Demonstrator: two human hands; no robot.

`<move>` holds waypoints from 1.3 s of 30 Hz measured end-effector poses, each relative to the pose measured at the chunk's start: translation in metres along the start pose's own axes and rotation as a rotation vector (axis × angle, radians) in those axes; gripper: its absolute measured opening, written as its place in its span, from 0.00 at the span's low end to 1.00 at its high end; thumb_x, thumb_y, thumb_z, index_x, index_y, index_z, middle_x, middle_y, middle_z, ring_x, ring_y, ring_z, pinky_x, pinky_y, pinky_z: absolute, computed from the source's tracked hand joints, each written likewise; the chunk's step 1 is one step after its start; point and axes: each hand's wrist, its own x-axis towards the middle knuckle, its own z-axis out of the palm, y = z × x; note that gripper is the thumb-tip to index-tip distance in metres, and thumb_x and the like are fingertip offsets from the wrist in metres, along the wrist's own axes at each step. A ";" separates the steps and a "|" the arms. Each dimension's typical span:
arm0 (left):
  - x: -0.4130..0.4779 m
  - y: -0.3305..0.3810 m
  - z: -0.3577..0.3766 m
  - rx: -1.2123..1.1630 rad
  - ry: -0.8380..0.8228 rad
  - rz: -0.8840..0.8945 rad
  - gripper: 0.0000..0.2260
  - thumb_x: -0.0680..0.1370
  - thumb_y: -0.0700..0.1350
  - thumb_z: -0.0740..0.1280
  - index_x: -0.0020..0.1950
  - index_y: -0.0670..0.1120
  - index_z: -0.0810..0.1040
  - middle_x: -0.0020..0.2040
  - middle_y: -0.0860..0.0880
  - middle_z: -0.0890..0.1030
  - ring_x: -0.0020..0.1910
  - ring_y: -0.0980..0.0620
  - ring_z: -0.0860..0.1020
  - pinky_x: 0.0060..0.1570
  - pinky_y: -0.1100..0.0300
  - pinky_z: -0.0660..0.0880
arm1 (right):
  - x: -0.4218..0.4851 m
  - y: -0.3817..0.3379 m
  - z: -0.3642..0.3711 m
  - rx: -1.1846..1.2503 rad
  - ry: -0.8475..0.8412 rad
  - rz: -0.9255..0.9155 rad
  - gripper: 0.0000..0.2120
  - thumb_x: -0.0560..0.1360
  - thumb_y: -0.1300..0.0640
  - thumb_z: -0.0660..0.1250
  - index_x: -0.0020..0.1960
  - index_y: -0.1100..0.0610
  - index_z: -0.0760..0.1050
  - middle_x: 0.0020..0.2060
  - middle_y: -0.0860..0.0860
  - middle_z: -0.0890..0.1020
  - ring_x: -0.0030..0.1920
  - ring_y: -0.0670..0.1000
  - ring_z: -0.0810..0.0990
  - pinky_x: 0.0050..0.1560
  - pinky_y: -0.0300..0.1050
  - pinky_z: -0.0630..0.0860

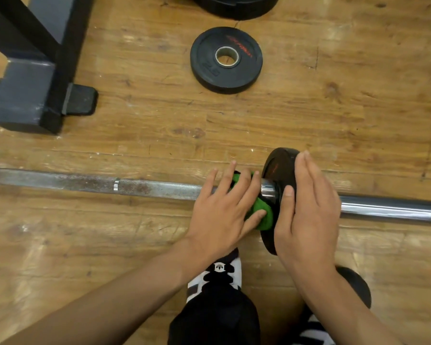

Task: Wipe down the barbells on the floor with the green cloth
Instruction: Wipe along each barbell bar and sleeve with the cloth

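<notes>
A long steel barbell [85, 183] lies across the wooden floor, rusty on its left shaft and shiny on its right sleeve [393, 207]. A small black plate [279, 170] stands upright on the bar. My left hand [222, 215] presses the green cloth [261, 210] against the bar and the plate's left face, fingers spread and straight. My right hand [309, 215] lies flat against the plate's right side, thumb over its rim, steadying it.
A loose black weight plate [204, 61] lies flat on the floor beyond the bar, with a larger one [234, 8] at the top edge. A black rack foot [35, 83] stands at the upper left. My shoes [217, 275] are below the bar.
</notes>
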 end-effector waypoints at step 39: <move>0.068 0.019 -0.031 -0.413 -0.271 -0.311 0.21 0.87 0.55 0.51 0.57 0.45 0.79 0.51 0.40 0.83 0.52 0.38 0.80 0.44 0.52 0.65 | -0.003 -0.002 0.008 0.047 0.105 -0.003 0.25 0.83 0.56 0.57 0.78 0.64 0.67 0.76 0.58 0.70 0.74 0.53 0.68 0.70 0.50 0.65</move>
